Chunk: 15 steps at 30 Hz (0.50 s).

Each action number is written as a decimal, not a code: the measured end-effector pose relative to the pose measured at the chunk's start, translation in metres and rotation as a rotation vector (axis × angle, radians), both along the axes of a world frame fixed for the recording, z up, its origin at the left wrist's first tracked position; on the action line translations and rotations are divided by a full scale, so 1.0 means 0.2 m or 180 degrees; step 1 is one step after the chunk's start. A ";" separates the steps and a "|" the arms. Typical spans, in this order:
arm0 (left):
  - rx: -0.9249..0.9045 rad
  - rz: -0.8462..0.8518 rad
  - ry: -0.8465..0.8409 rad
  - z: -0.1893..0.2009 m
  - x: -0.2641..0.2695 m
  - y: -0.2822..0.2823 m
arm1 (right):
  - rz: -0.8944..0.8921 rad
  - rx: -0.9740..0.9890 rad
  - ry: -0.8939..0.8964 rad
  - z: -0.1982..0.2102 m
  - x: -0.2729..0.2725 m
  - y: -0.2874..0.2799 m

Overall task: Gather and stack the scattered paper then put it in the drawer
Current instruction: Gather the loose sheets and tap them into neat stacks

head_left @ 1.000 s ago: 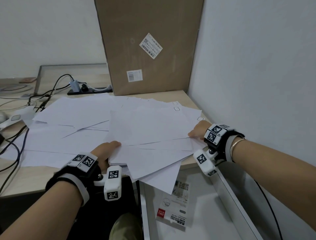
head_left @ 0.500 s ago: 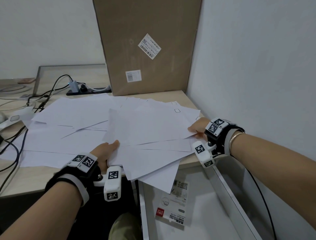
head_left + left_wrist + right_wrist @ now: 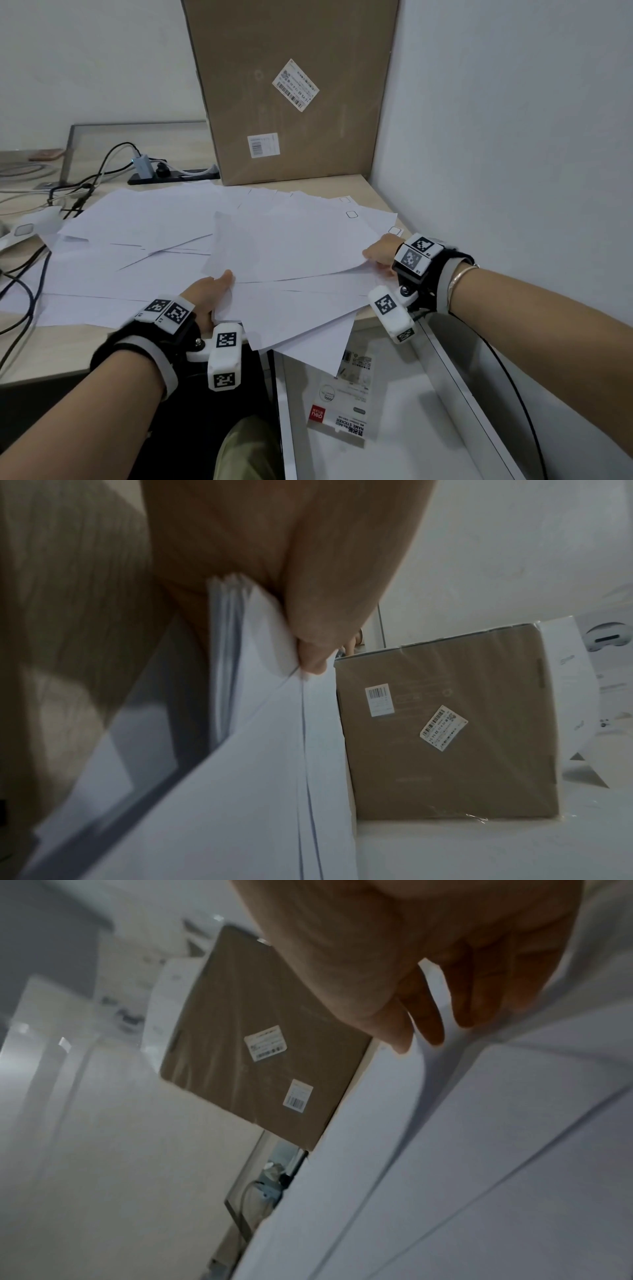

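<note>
Left hand pinches the near-left corner of a loose sheaf of paper — thumb on top, fingers beneath. More sheets lie fanned across the desk. Right hand grips the sheaf's right edge, thumb above. Below it, the open drawer holds a name-sticker pack — overhanging sheets partly cover it.
</note>
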<state>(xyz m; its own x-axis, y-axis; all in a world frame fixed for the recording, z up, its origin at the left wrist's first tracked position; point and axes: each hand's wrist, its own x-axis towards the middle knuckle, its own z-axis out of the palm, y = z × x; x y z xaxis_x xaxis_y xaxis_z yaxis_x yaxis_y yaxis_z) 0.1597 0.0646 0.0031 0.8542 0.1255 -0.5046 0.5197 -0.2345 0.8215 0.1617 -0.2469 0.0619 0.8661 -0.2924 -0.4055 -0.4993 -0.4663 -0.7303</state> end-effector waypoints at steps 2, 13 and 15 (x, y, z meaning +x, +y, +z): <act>-0.0074 0.0020 -0.0039 0.01 -0.01 0.01 | -0.0026 0.0059 -0.0080 0.02 -0.01 -0.02; -0.0101 -0.0119 -0.0019 -0.08 0.06 0.03 | 0.0434 -0.0419 0.0863 0.03 -0.15 0.03; -0.0118 -0.0110 -0.0072 -0.07 0.06 0.03 | 0.0252 -0.0435 0.0472 0.05 -0.14 0.03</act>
<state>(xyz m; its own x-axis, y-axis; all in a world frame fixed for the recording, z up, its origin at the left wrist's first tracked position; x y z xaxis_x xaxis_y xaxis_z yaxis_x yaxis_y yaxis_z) 0.1715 0.0716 -0.0113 0.8689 0.0775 -0.4889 0.4932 -0.2212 0.8413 0.1345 -0.2410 0.0711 0.8224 -0.2868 -0.4913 -0.5544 -0.5979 -0.5790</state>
